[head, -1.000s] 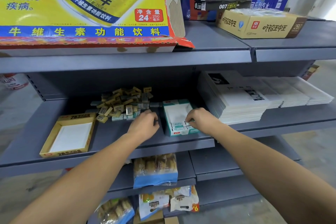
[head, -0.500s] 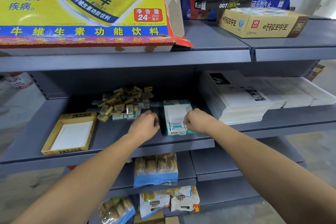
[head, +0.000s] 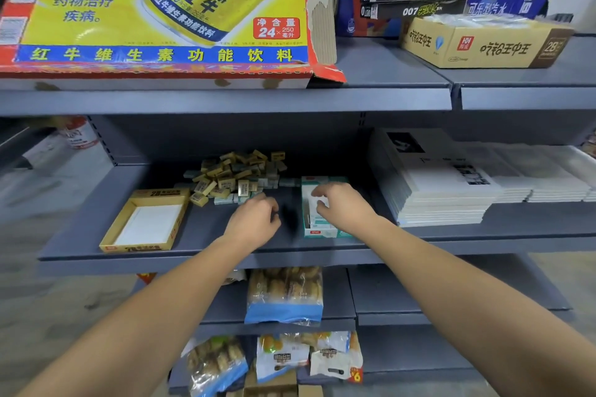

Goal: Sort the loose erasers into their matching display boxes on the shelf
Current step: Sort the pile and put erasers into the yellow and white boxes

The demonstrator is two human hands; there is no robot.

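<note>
A heap of loose erasers, yellow-sleeved and teal-sleeved, lies at the back of the middle shelf. To its left stands an empty yellow display box with a white floor. A teal display box to the right holds a few teal-and-white erasers near its front. My left hand rests knuckles-up at the heap's front edge, fingers curled under, so what is inside them is hidden. My right hand hovers over the teal box, fingers bent and slightly apart, fingertips down among its erasers.
Stacks of white booklets fill the shelf right of the teal box. The shelf above overhangs and carries a yellow drink carton and a tan box. Snack bags lie on the lower shelves.
My right hand slid from the teal box's front right corner back over its middle. My left hand stayed at the heap's edge. The view tilted slightly.
</note>
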